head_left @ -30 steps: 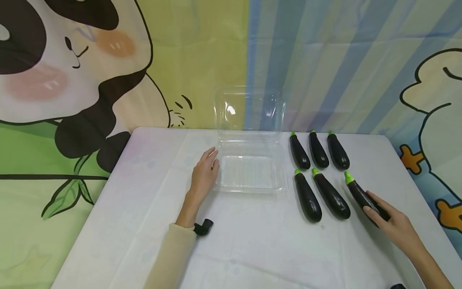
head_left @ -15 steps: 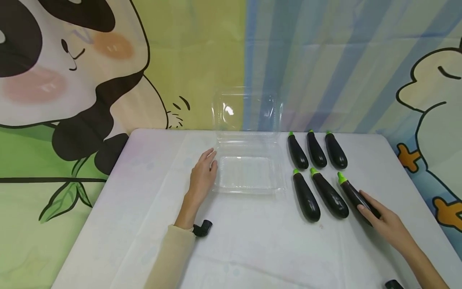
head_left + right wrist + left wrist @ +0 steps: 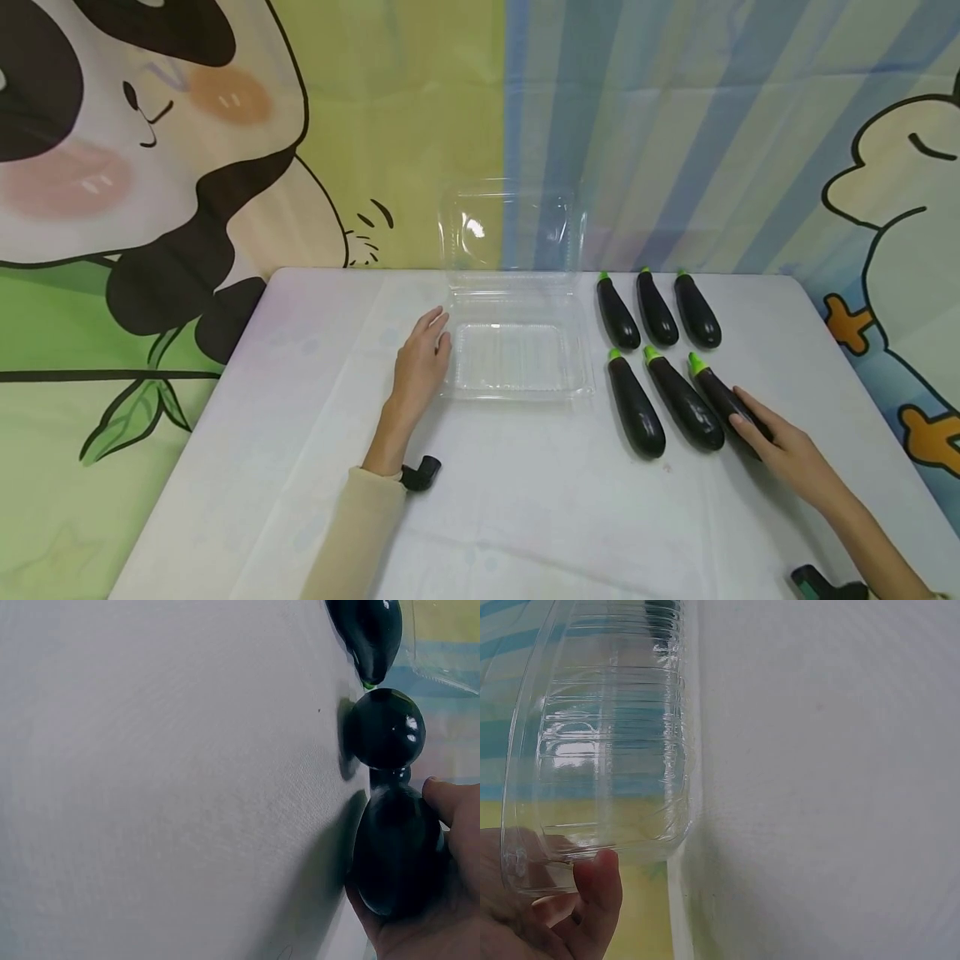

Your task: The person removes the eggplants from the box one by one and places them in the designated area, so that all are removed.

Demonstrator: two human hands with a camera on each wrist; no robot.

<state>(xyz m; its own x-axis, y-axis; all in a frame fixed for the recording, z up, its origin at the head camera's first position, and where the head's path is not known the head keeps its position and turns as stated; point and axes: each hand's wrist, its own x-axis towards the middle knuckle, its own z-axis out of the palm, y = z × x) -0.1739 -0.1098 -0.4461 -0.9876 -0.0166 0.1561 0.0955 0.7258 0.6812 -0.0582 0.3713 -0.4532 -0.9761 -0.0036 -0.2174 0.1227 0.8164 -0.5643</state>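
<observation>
My right hand (image 3: 780,450) grips a dark eggplant with a green stem end (image 3: 711,385), thumb on one side and fingers on the other. In the right wrist view, the held eggplant's rounded end (image 3: 397,855) fills the grasp beside another eggplant (image 3: 388,729). Just left of it in the head view lies an eggplant (image 3: 686,404), and farther left another (image 3: 637,408). My left hand (image 3: 422,358) rests at the left side of a clear plastic clamshell box (image 3: 517,392), fingers relaxed. The left wrist view shows its fingertip (image 3: 604,866) against the box's corner (image 3: 676,840).
Behind the near row stand several things: eggplants at the left (image 3: 618,315), middle (image 3: 657,310) and right (image 3: 697,312). The box's lid (image 3: 513,229) is raised at the table's back edge. A cartoon cloth backdrop (image 3: 412,125) hangs behind the white table (image 3: 480,500).
My right hand has moved left with the gripped eggplant, bringing it close alongside the near row's other eggplants. The left hand stays at the box, and the head view shifts slightly.
</observation>
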